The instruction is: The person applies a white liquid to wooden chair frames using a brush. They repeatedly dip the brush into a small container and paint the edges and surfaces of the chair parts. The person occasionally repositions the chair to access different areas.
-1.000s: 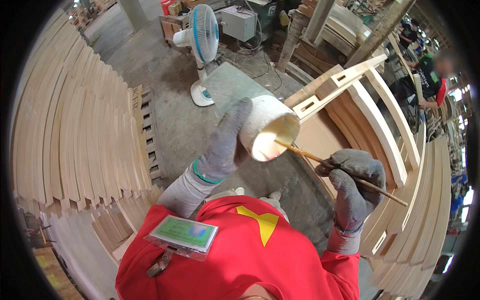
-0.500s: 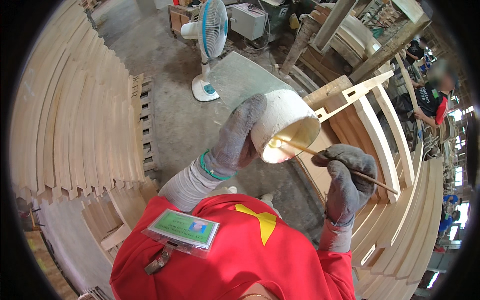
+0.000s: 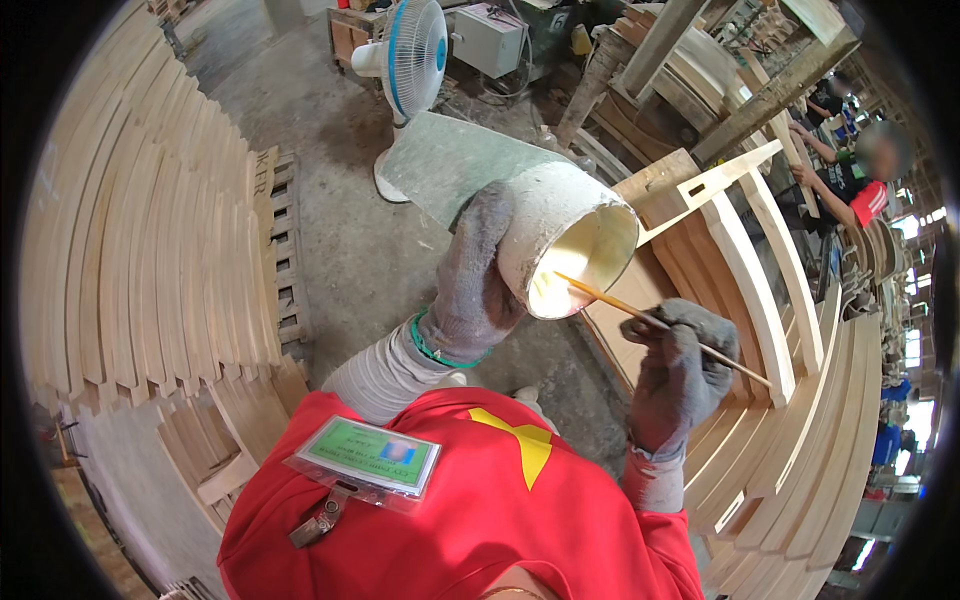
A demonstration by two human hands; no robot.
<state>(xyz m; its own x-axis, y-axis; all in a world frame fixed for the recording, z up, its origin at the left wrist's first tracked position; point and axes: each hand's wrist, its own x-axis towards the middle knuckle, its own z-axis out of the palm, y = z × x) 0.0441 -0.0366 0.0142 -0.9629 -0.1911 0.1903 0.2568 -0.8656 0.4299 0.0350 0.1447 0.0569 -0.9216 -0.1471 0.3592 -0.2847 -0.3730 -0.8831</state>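
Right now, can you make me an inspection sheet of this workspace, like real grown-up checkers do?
Surface: grey concrete floor, patchy with marks.
Job's things: white container, tilted, its opening showing; thin stick, one end inside it; greenish sheet behind the container, joined or not cannot be told.
Clutter: curved wood pieces stacked at left; pale wooden frame at right.
Hands: left hand, gloved, grips the container; right hand, gloved, holds the stick.
Cables: pale cable or hose beside the grey box.
Surroundings: fan ahead; another person at far right.
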